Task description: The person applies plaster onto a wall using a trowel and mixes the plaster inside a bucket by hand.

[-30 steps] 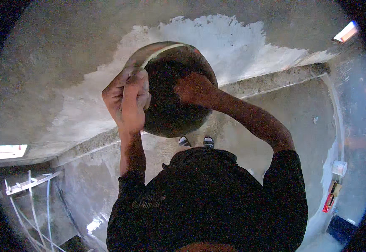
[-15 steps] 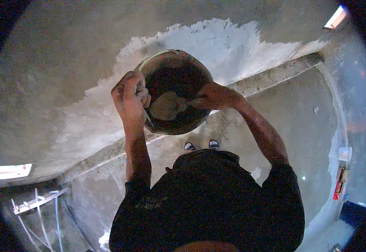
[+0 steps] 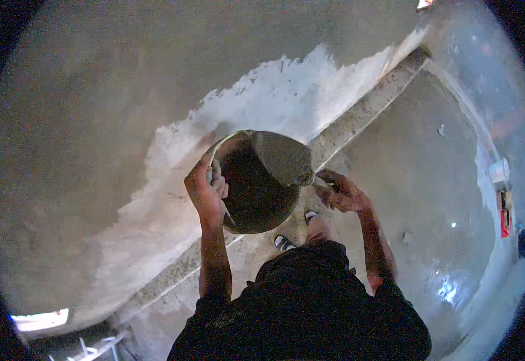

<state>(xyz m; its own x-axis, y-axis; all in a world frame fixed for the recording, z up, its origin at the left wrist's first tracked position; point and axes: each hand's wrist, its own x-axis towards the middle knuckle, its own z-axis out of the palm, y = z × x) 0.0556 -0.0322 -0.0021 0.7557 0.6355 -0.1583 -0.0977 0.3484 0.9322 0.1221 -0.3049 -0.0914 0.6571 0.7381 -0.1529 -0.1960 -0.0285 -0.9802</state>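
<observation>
My left hand (image 3: 205, 192) is closed around the left rim of a round, dark bucket (image 3: 253, 204), with its fingers folded over the edge. The bucket is tipped so that its dark inside faces me. At its right side my right hand (image 3: 342, 194) is closed on what looks like the short handle of a trowel. The trowel's broad, rounded blade (image 3: 283, 157), grey-brown, lies across the upper right of the bucket's mouth. How much the bucket holds is too dark to tell.
Beyond the bucket stands a grey wall (image 3: 112, 108) with a pale, ragged patch (image 3: 268, 90). A raised strip (image 3: 365, 123) runs diagonally along its foot. My feet in sandals (image 3: 283, 242) are below. A white bucket (image 3: 498, 171) and a red item (image 3: 505, 222) lie far right.
The bucket has moved down and slightly right in the view. My right hand has drawn back from inside it, bringing the blade toward the right rim. My feet have shifted and the view has turned.
</observation>
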